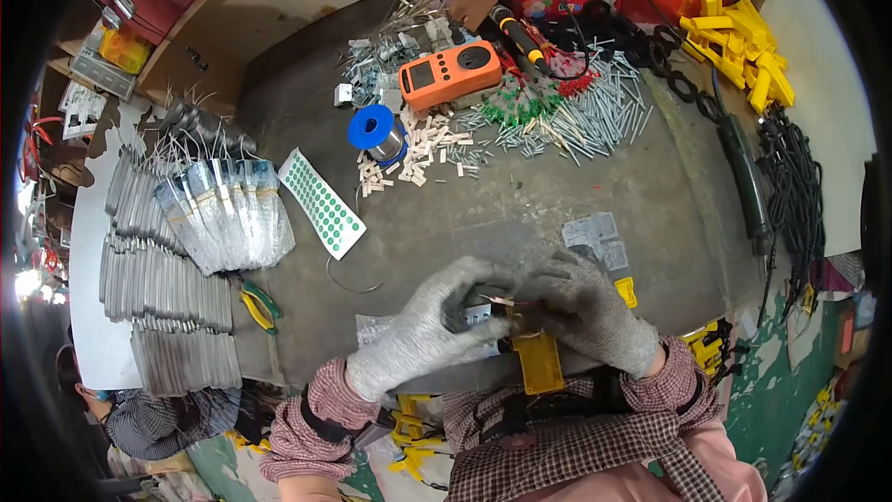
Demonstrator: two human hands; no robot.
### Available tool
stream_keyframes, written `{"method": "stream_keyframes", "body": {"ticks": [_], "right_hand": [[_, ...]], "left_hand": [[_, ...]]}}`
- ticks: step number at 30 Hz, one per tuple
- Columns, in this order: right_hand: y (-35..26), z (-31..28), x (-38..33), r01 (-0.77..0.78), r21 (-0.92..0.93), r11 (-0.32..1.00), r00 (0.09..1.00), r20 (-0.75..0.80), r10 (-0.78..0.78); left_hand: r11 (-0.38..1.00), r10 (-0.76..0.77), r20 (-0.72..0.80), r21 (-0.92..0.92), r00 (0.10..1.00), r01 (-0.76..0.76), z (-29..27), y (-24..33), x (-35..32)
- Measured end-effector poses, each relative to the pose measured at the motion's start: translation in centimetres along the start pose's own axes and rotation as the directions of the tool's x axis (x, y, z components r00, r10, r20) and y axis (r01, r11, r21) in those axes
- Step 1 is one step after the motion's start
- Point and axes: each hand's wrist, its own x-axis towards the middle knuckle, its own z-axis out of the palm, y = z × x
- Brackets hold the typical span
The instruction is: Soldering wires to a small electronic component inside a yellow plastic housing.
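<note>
Both gloved: left hand [423, 325] + right hand [595, 311] pinch small metal part w/ wires [488, 309] between them, close over yellow housing [539, 361] at bench [520, 204] edge for control; pliers [258, 305] within reach.

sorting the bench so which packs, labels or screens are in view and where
Orange meter: bench top centre, rectangular, grey screen, black dial.
Sticker sheet: left of centre, white strip with green dots.
Clear packets: left, fanned stack, silvery contents.
Paper labels: above the right hand, small grey-white rectangles.
</note>
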Motion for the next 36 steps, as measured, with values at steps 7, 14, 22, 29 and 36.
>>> {"method": "stream_keyframes", "body": {"ticks": [7, 14, 22, 29, 36], "right_hand": [[-0.2, 0.3, -0.6, -0.041, -0.067, 0.997, 0.997, -0.062, 0.037], [-1.6, -2.9, -3.5, -0.166, -0.073, 0.983, 0.985, -0.052, 0.162], [0.4, -3.5, 0.5, 0.051, -0.028, 0.998, 0.945, 0.326, -0.039], [3.1, -11.1, -2.3, -0.193, -0.09, 0.977, 0.98, -0.061, 0.188], [2.4, -4.8, -5.9, 0.111, -0.321, 0.941, 0.957, 0.291, -0.014]], "left_hand": [[0.937, 0.047, -0.029, 0.349, 0.998, -0.034, -0.9, -1.8, 0.7], [0.879, -0.024, -0.01, 0.475, 1.0, 0.026, -0.9, -2.7, 2.3], [0.839, -0.119, 0.015, 0.537, 0.993, 0.092, -0.4, -1.8, 3.0], [0.973, -0.224, 0.249, 0.116, 0.942, 0.2, -3.3, -3.2, 5.5], [0.516, 0.352, 0.055, 0.822, 0.934, -0.242, -1.2, -2.1, 19.9]]}}
